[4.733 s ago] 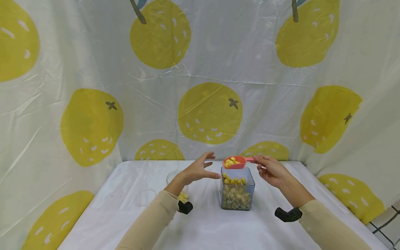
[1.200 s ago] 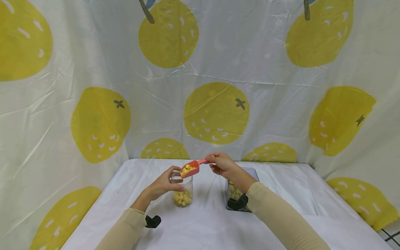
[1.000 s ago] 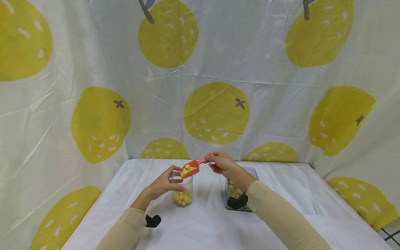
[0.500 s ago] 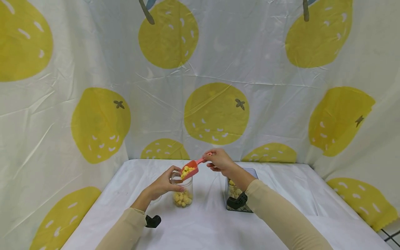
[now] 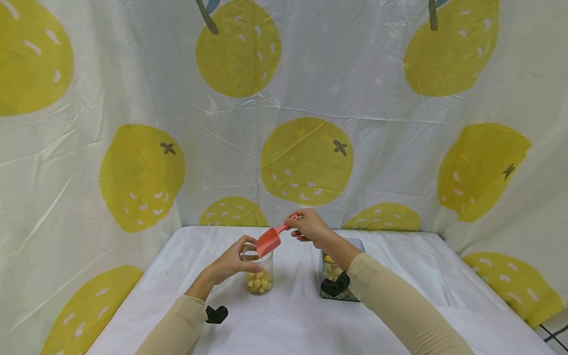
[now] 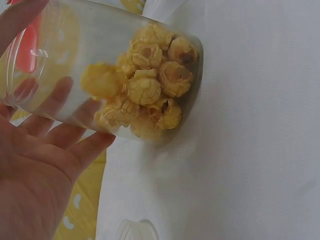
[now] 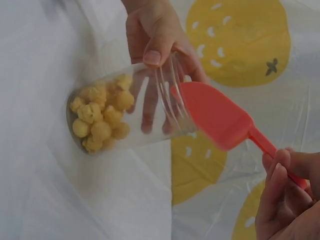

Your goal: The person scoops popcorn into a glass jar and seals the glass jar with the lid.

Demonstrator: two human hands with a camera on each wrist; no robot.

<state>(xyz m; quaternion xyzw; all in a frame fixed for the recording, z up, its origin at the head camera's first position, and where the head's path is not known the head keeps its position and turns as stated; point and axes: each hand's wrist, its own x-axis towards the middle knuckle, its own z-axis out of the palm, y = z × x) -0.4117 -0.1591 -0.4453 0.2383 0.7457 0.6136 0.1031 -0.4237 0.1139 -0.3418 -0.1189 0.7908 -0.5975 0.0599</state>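
Note:
My left hand grips a clear round jar near its open top, thumb in front and fingers round the far side. Caramel-coloured popcorn fills the jar's lower part. By its handle, my right hand pinches a coral-red scoop. The scoop tilts down to the left, its tip right at the jar's mouth, and its bowl looks bare in the head view. Behind my right forearm stands a square clear tub with more popcorn, partly hidden.
Beside the jar, a clear round lid lies on the white-covered table, mostly hidden by my left hand in the head view. A lemon-print curtain hangs behind and along both sides of the table.
My right hand has brought the scoop left from the tub to the jar and tipped it; its popcorn has dropped out. My left hand has taken hold of the jar.

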